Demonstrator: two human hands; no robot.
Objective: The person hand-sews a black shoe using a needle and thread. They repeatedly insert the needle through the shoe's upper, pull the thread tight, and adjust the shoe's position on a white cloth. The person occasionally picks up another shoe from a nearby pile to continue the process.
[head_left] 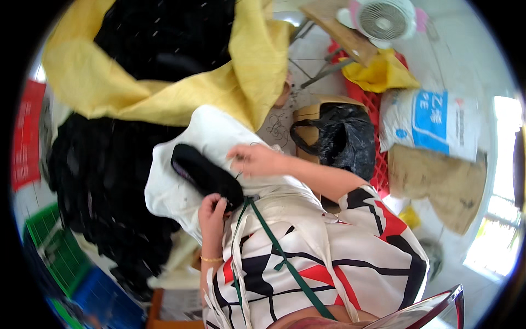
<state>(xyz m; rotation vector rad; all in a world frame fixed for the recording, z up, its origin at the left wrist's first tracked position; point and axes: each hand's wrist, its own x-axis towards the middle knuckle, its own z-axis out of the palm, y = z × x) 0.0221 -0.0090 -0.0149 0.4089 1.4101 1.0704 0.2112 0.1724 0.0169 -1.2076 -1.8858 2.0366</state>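
A long black fabric piece (204, 171), rounded at its far end like a slipper or shoe upper, lies across the white cloth (164, 164) over my lap. A paler strip shows along its left edge. My left hand (212, 211) pinches its near end between thumb and fingers. Just right of it, my right hand (255, 160) is held above the cloth with its fingers curled. Something small and dark shows at those fingers, and I cannot make out what it is. A green ribbon (271, 236) hangs down my front to a small dark clip near the black piece.
A big heap of black pieces (104, 181) is on my left, and more fill an open yellow sack (126, 93) ahead. To the right stand a box with a black plastic bag (342, 137), a red crate (381, 164), a white sack (433, 123) and a fan (383, 22).
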